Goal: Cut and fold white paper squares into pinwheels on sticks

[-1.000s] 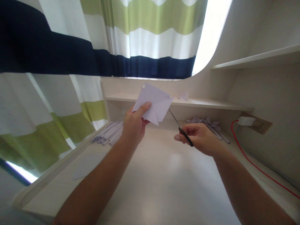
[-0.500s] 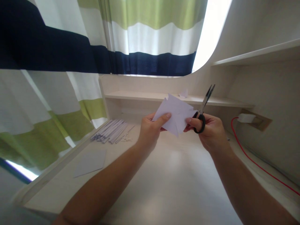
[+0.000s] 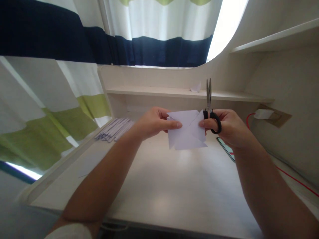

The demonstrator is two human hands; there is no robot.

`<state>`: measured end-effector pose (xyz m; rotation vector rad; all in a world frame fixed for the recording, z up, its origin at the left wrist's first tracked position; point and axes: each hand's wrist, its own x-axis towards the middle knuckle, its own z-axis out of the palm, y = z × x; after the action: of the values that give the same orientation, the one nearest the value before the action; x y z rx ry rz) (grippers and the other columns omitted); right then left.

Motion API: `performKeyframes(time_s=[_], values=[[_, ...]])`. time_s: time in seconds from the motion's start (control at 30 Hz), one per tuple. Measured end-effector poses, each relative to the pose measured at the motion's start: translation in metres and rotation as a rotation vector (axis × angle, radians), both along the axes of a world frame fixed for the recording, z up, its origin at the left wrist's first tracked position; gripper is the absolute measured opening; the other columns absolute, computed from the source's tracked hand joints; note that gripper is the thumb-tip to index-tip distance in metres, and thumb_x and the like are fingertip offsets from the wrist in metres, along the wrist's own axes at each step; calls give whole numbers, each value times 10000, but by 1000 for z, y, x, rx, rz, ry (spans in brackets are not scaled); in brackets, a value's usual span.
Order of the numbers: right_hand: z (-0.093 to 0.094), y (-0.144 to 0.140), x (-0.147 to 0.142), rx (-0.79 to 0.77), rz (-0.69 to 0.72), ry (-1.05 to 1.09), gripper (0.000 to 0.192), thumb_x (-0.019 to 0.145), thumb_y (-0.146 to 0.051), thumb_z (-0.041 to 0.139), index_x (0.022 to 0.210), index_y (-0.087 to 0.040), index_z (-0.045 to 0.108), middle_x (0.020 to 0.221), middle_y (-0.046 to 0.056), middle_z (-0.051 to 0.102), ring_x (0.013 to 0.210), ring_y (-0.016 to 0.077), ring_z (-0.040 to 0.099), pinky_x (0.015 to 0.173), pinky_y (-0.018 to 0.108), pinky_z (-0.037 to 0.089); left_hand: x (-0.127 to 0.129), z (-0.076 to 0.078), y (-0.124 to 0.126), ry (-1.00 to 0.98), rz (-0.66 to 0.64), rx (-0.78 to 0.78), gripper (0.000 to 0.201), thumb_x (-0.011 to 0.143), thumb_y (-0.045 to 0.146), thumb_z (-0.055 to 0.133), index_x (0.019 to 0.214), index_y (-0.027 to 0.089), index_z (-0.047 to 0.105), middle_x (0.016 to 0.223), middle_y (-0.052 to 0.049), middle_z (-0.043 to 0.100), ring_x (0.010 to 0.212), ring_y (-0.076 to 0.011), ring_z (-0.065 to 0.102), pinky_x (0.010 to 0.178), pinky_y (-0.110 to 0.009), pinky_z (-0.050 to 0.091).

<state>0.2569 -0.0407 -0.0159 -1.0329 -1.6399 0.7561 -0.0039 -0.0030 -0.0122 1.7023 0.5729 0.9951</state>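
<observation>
Above the desk I hold a white piece of paper [image 3: 186, 132], roughly square, with slits cut in from its corners. My left hand [image 3: 156, 124] pinches its left side, thumb lying on the front. At the right side, my right hand [image 3: 224, 127] grips the paper between thumb and fingers. The same hand keeps a pair of scissors [image 3: 208, 94] with black handles, a finger or thumb passing by the loop. The scissor blades point up and are slightly apart, clear of the paper.
White paper sticks [image 3: 114, 129] lie in a row on the desk [image 3: 159, 196] at left, near a flat paper sheet [image 3: 93, 162]. A phone [image 3: 225, 149] rests by my right wrist. Behind are a shelf [image 3: 149, 91] with a paper scrap [image 3: 196, 87], and a charger [image 3: 264, 114] with red cable.
The paper has turned from a tilted position to nearly level, its slits now facing me. The scissors have swung from leaning right to upright. The phone has come into view.
</observation>
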Motion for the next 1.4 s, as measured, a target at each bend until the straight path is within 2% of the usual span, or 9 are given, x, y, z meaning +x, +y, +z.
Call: performKeyframes(time_s=[0.17,0.37,0.5,0.77,0.93,1.03,1.17,1.27,1.4], values=[[0,-2,-6,-8,3,104,232,709,-280,901,629,-194,701,648,-14,603,582,114,508,528,263,409,1,-2,1,58,0,30,267,667,359,938,823,155,868,810,-149,805,697,-286,758,587,-336,586],[-1,-1,-9,-47,10,128,193,709,-283,913,677,-188,748,679,19,633,609,139,530,537,280,428,2,-3,4,136,-19,12,295,710,375,918,891,151,854,852,-100,819,772,-241,777,661,-294,608],[-5,3,-10,-28,-3,137,156,709,-269,898,709,-175,773,661,-7,643,589,118,532,549,260,423,4,-6,9,52,-32,-27,314,704,354,929,926,148,846,919,-104,827,811,-223,777,691,-287,608],[-6,10,-3,-49,0,-50,310,785,-406,860,610,-182,736,620,23,697,603,140,600,616,271,462,3,-6,12,2,99,-31,263,742,340,870,902,135,835,897,-104,816,717,-155,715,625,-239,537],[-14,24,4,-129,-150,-212,419,803,-570,813,698,-168,760,649,51,729,552,143,612,565,276,451,1,-9,20,42,253,28,195,770,297,807,878,136,818,837,-66,791,691,-133,666,598,-218,489],[-37,34,7,-379,-217,-525,436,825,-584,772,733,-158,779,704,87,775,551,156,651,536,269,443,-5,-28,30,124,389,6,177,780,312,778,791,135,780,724,-31,730,629,-123,610,559,-214,442],[-85,33,3,-577,-172,-722,346,716,-416,890,563,-150,729,599,103,752,492,188,673,524,278,441,-17,-76,36,163,457,-100,162,754,246,755,656,132,695,599,-1,622,554,-116,543,501,-211,382],[-115,29,-2,-607,-167,-784,370,798,-468,831,612,-162,737,617,99,762,536,187,696,555,264,449,-21,-114,34,182,478,-220,171,770,247,743,672,143,648,621,9,604,565,-131,570,513,-227,438],[-129,28,-6,-559,-184,-835,430,891,-538,721,669,-169,730,654,102,770,547,180,688,578,268,437,-16,-150,33,212,441,-331,193,921,272,698,794,140,635,730,12,615,631,-121,603,565,-235,495]])
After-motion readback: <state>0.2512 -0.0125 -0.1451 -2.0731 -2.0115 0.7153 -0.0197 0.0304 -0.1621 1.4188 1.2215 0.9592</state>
